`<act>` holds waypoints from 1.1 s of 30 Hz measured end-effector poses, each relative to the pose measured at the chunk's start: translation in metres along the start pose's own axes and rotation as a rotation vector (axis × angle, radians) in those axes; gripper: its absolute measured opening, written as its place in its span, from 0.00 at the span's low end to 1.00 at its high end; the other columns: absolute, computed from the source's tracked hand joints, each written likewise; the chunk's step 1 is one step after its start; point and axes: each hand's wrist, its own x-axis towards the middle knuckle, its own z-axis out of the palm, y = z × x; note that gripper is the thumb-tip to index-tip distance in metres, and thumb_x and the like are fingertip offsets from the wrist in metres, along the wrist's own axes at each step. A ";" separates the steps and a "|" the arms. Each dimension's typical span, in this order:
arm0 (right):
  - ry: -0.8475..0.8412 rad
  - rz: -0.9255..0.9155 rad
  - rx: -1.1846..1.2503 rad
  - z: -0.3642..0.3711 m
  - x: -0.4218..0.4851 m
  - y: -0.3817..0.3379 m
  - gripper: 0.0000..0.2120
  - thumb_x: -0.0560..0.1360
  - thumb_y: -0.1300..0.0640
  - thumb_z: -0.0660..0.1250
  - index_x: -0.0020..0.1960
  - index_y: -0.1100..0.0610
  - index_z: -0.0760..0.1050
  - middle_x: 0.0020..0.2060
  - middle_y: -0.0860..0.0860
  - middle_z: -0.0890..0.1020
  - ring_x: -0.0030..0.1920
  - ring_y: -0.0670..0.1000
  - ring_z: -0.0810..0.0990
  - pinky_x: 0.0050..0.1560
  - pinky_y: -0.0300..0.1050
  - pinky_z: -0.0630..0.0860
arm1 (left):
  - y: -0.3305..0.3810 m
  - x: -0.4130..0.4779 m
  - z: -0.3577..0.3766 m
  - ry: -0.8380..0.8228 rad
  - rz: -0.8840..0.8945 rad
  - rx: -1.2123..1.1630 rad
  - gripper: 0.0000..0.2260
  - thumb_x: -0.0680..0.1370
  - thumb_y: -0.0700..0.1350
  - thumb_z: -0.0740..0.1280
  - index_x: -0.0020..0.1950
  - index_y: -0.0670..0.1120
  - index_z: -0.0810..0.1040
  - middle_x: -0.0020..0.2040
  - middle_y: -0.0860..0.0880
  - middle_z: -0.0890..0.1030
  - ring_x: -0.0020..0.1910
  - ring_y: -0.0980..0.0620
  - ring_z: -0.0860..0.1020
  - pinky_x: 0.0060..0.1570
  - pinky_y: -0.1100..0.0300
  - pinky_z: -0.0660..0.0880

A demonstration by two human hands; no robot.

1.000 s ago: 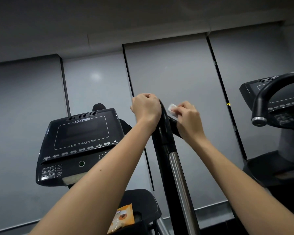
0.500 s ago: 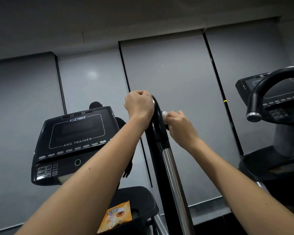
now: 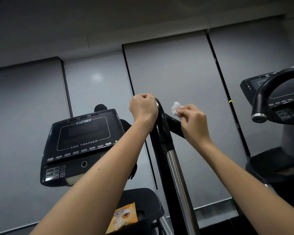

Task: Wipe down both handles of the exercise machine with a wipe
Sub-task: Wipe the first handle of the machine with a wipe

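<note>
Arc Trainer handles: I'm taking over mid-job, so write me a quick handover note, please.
Left hand grips the top of the near black handle.
Right hand pinches the crumpled white wipe just above that handle's side grip; contact unclear.
Orange packet lies on the tray below the console.
Done: cannot tell how much is wiped.
Left: finish this handle, then the far handle behind the console.

A gym: a Cybex Arc Trainer console (image 3: 81, 146) at 8 o'clock, a second machine (image 3: 268, 99) at 3 o'clock
</note>
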 end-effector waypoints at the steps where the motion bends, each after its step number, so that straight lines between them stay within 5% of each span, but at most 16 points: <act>1: 0.009 0.027 0.090 0.005 0.007 -0.008 0.08 0.74 0.66 0.64 0.46 0.64 0.82 0.45 0.56 0.81 0.46 0.52 0.77 0.45 0.37 0.69 | -0.001 0.001 0.000 0.004 0.004 0.001 0.18 0.72 0.35 0.56 0.24 0.46 0.56 0.25 0.48 0.56 0.26 0.49 0.55 0.25 0.58 0.55; 5: -0.103 0.086 0.273 0.034 0.003 -0.020 0.09 0.74 0.69 0.62 0.49 0.67 0.80 0.49 0.61 0.80 0.51 0.58 0.78 0.45 0.28 0.67 | -0.004 0.003 0.002 0.008 -0.002 -0.014 0.13 0.72 0.36 0.57 0.27 0.41 0.67 0.27 0.45 0.63 0.29 0.47 0.61 0.29 0.57 0.60; 8: -0.005 0.094 0.325 0.042 -0.003 -0.020 0.10 0.74 0.70 0.60 0.45 0.68 0.80 0.46 0.63 0.80 0.45 0.60 0.77 0.41 0.28 0.68 | -0.006 0.005 0.003 0.001 0.000 -0.025 0.13 0.73 0.36 0.57 0.27 0.42 0.65 0.26 0.45 0.62 0.28 0.48 0.61 0.28 0.58 0.60; 13: -0.148 -0.259 -0.197 0.042 -0.005 -0.005 0.05 0.66 0.69 0.70 0.36 0.63 0.76 0.35 0.54 0.78 0.34 0.55 0.72 0.28 0.32 0.62 | -0.006 0.004 0.003 -0.007 0.001 -0.041 0.12 0.72 0.36 0.57 0.28 0.42 0.65 0.27 0.45 0.62 0.29 0.48 0.60 0.28 0.57 0.59; 16: -0.226 -0.337 -0.507 0.040 -0.011 0.008 0.18 0.53 0.74 0.76 0.40 0.63 0.77 0.32 0.53 0.76 0.30 0.54 0.73 0.21 0.36 0.64 | -0.005 0.004 0.002 -0.013 0.002 -0.037 0.17 0.72 0.35 0.57 0.25 0.45 0.59 0.24 0.48 0.58 0.25 0.49 0.58 0.22 0.60 0.56; 22: -0.225 -0.187 -0.508 0.017 -0.024 0.023 0.19 0.68 0.79 0.58 0.54 0.65 0.73 0.46 0.57 0.77 0.45 0.59 0.71 0.28 0.45 0.64 | -0.003 0.002 0.001 -0.012 0.001 -0.031 0.18 0.72 0.35 0.57 0.25 0.46 0.57 0.25 0.48 0.57 0.25 0.50 0.55 0.21 0.61 0.53; 28: -0.179 -0.163 -0.418 -0.003 -0.041 0.051 0.17 0.64 0.80 0.62 0.44 0.63 0.78 0.40 0.54 0.80 0.36 0.53 0.65 0.22 0.50 0.71 | 0.000 -0.001 -0.001 -0.011 -0.014 -0.028 0.17 0.72 0.35 0.57 0.26 0.46 0.56 0.26 0.48 0.56 0.26 0.50 0.54 0.21 0.61 0.52; 30: -0.175 -0.073 -0.369 -0.005 -0.039 0.043 0.14 0.67 0.78 0.59 0.43 0.63 0.78 0.42 0.56 0.80 0.38 0.56 0.68 0.31 0.53 0.74 | 0.001 -0.002 -0.001 -0.011 -0.016 -0.029 0.17 0.71 0.34 0.56 0.26 0.46 0.56 0.26 0.48 0.56 0.27 0.50 0.54 0.23 0.60 0.52; 33: -0.074 0.109 -0.159 -0.005 -0.022 0.027 0.12 0.72 0.72 0.58 0.42 0.64 0.80 0.43 0.58 0.79 0.42 0.56 0.73 0.41 0.43 0.68 | 0.001 -0.003 -0.001 -0.015 -0.016 -0.036 0.16 0.71 0.35 0.56 0.26 0.46 0.56 0.26 0.48 0.56 0.27 0.50 0.54 0.26 0.59 0.53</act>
